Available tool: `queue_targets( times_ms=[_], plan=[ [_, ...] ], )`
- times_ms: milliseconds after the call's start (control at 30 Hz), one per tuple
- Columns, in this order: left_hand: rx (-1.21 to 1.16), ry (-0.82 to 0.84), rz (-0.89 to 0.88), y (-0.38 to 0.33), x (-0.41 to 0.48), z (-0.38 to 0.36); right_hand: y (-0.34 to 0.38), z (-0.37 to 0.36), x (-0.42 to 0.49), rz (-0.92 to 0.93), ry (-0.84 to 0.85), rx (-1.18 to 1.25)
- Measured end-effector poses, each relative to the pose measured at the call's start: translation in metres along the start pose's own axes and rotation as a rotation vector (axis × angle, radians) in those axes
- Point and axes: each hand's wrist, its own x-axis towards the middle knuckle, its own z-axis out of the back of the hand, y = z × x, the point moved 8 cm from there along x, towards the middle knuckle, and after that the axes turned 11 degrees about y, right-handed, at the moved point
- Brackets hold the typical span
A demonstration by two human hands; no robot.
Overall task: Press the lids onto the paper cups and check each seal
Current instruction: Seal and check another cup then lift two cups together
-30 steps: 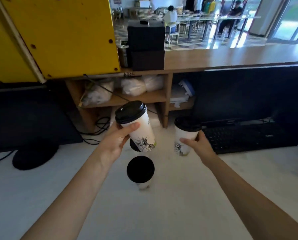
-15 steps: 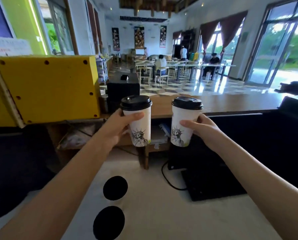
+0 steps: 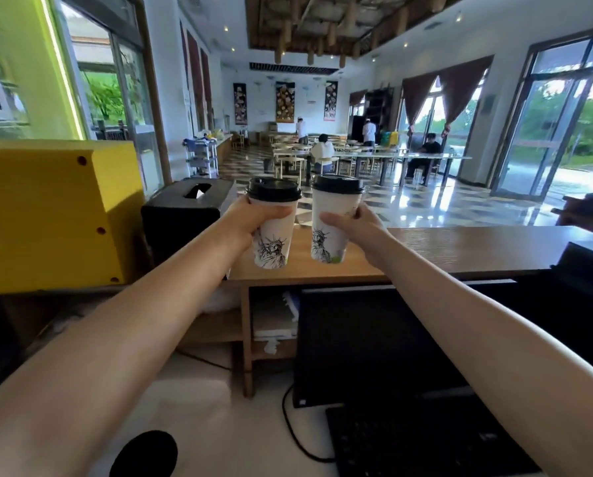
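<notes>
Daylight floods in through the glass doors (image 3: 546, 132) far beyond the wooden counter (image 3: 443, 249), to its right, and through a window (image 3: 105, 94) to its left. It glares white off the polished floor (image 3: 460, 204) just behind the counter. Small ceiling spots (image 3: 233, 48) glow high above it. Below the counter all sinks into shadow: the monitor (image 3: 374, 339) and keyboard (image 3: 425, 442) are near black. The left cup (image 3: 276, 235) and right cup (image 3: 332, 222) I hold over the counter look sharp. The wide lens bows the door frames and stretches my left forearm (image 3: 133, 339) and right forearm (image 3: 477, 321) toward the lower corners. The green pillar (image 3: 23, 63) far left of the counter is smeared with blur.
</notes>
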Motion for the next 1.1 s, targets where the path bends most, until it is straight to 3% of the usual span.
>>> queue_targets(
  times_ms=[267, 533, 833, 1100],
  plan=[
    [0.015, -0.135, 0.025, 0.038, 0.04, 0.011, -0.05, 0.007, 0.053, -0.054, -0.059, -0.029],
    [0.043, -0.104, 0.021, 0.05, 0.044, 0.028, -0.072, -0.003, 0.069, -0.026, -0.019, -0.025],
    [0.113, -0.055, -0.021, 0.048, 0.041, 0.026, -0.074, -0.011, 0.073, -0.007, 0.298, -0.01],
    [0.15, -0.111, 0.041, 0.053, 0.03, 0.029, -0.077, -0.005, 0.061, -0.136, 0.287, -0.122]
  ],
)
